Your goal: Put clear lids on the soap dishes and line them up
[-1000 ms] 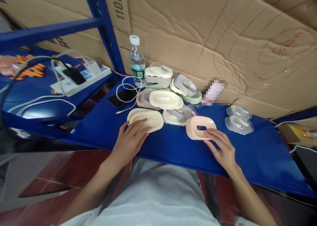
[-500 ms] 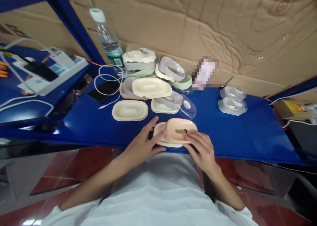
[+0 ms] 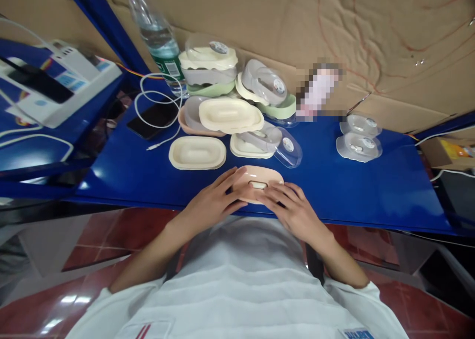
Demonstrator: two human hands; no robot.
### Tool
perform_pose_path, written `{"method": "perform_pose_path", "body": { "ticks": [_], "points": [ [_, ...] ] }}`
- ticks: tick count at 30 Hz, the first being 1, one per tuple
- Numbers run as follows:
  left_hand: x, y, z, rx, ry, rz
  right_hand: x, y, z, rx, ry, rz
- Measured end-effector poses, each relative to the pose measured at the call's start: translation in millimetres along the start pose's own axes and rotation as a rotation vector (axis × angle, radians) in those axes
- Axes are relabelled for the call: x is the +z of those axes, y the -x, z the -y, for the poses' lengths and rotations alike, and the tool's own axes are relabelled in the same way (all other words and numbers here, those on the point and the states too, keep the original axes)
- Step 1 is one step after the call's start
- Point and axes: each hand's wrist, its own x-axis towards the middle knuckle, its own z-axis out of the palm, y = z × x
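A glossy pink oval tray (image 3: 259, 174) with a slot in its middle lies over a cream tray at the table's front edge; little of the cream one shows. My left hand (image 3: 218, 195) grips the left end of the pink tray. On its right end, my right hand (image 3: 287, 205) rests with fingers closed round the rim. Just behind are a cream tray (image 3: 197, 153) on the left and another cream tray (image 3: 248, 147) partly under clear lids (image 3: 288, 147). Stacked cream, grey and green trays (image 3: 210, 76) stand further back.
A water bottle (image 3: 163, 47), a dark phone (image 3: 152, 120) and a white cable (image 3: 138, 101) are at the back left. Two lidded grey pieces (image 3: 359, 146) sit at the right. A power strip (image 3: 79, 84) lies far left, and cardboard (image 3: 260, 12) lines the back.
The pink tray has moved left and come down level over the cream tray. My right hand has shifted left with it, and the camera view has shifted slightly.
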Motion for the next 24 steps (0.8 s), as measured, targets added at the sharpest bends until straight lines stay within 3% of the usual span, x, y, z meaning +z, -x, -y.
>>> {"method": "perform_pose_path", "body": {
  "ticks": [3, 5, 8, 11, 15, 20, 24],
  "points": [
    [0.9, 1, 1, 0.011, 0.01, -0.011, -7, -1, -10, -0.027, -0.047, 0.005],
    [0.1, 1, 0, 0.009, 0.028, -0.015, -11, -1, -27, 0.029, -0.082, -0.072],
    [-3.1, 2, 0, -0.024, 0.088, 0.005, -15, -5, -62, 0.348, -0.037, -0.205],
    [-5.6, 4, 1, -0.11, 0.209, 0.034, -12, -13, -88, 0.534, -0.075, -0.148],
    [-5.8, 7, 3, -0.218, 0.294, 0.05, -9, -16, -92, 0.504, -0.231, -0.117],
    [-5.9, 6, 1, -0.166, 0.264, 0.054, -20, 1, -83, 0.431, -0.398, -0.203],
    [-5.4, 6, 0, -0.212, 0.29, 0.054, -22, 18, -66, 0.34, -0.47, -0.22]
  ]
}}
